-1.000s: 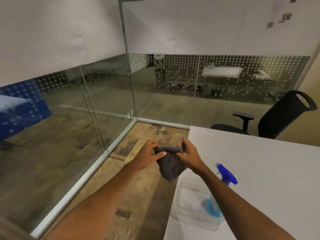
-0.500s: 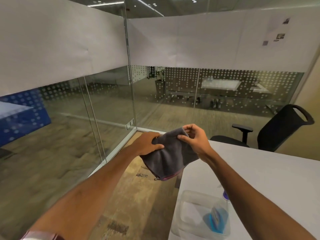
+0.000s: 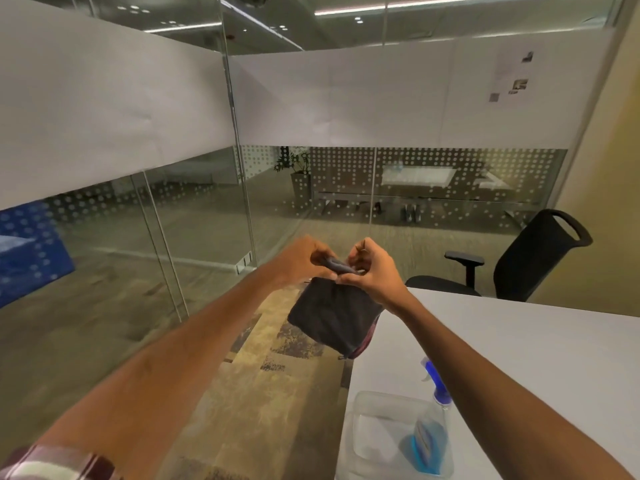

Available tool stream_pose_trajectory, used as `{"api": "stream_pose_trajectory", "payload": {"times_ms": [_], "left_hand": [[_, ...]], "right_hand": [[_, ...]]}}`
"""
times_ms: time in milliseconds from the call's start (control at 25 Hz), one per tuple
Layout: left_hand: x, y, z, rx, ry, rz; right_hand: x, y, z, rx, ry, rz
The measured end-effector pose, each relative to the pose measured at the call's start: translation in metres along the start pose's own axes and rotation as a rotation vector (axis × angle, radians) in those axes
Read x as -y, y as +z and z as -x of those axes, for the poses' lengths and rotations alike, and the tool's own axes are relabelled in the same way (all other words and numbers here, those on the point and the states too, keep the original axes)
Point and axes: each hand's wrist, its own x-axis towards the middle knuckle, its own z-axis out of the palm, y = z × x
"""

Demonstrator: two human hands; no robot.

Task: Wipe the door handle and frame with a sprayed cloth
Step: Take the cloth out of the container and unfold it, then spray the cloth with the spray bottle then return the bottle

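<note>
Both of my hands are pinching the top edge of the dark grey cloth [image 3: 334,315], my left hand [image 3: 304,259] and right hand [image 3: 372,270] now drawn close together at chest height, where half a second ago they were holding it spread wider between them. The cloth is hanging folded below my fingers, out over the carpet just beside the white table [image 3: 519,344]. The spray bottle [image 3: 433,410] is lying in the clear plastic tub [image 3: 377,431] near the table's edge, under my right forearm. The black office chair [image 3: 519,261] is standing beyond the table.
</note>
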Motion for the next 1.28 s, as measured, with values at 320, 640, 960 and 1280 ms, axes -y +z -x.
{"api": "stream_pose_trajectory", "payload": {"times_ms": [320,640,960,1280], "left_hand": [[0.003,0.001,0.001,-0.039,-0.101,0.395],[0.002,0.005,-0.011,-0.149,-0.158,0.457],[-0.002,0.009,-0.021,-0.265,-0.264,0.616],[0.001,0.003,-0.023,-0.274,-0.324,0.697]], "right_hand": [[-0.012,-0.03,0.018,0.01,0.053,0.048],[-0.109,-0.097,0.135,-0.387,0.407,0.045],[-0.174,-0.06,0.232,-0.205,0.673,-0.028],[-0.172,-0.031,0.197,-0.436,0.672,-0.225]]}}
